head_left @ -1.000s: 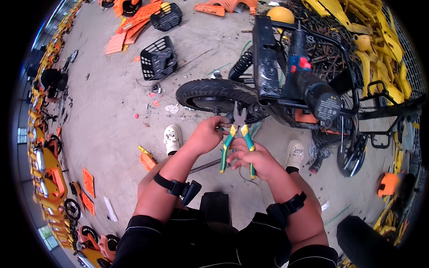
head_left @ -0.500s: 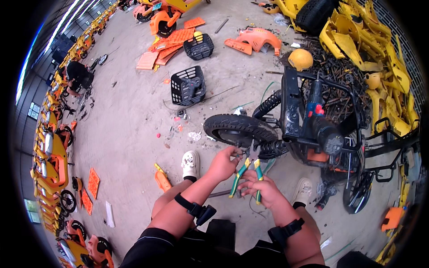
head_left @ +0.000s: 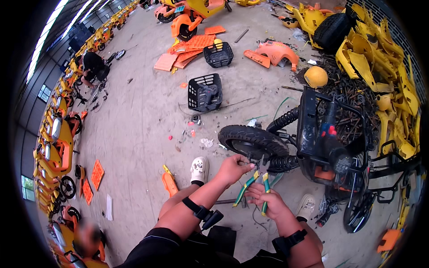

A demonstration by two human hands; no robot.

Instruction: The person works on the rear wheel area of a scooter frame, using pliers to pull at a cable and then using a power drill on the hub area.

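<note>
My right hand [head_left: 271, 202] holds a pair of pliers [head_left: 245, 188] with green and yellow handles. The handles are spread apart, one lying along the palm, and the jaws point at the hub side of a black-tyred wheel [head_left: 254, 140]. Beside the jaws, my left hand [head_left: 234, 170] pinches at the axle area; whatever lies between its fingertips is too small to make out. The wheel belongs to a stripped black scooter frame [head_left: 308, 129] lying on its side, with a coil-spring shock absorber [head_left: 286, 119] next to the tyre. A dark power tool [head_left: 333, 149] rests on the frame.
Black baskets [head_left: 204, 93] and orange panels [head_left: 187, 49] lie on the concrete ahead. At right are heaped yellow body panels [head_left: 362, 58] and dark metal parts [head_left: 353, 107]. Yellow scooters [head_left: 56, 152] line the left. One person [head_left: 92, 67] crouches far left; another's blurred head [head_left: 87, 236] is lower left.
My view has swung, so the scene sits further right and lower. Both hands stay by the axle, pliers still in the right. A person's head has come into view at lower left.
</note>
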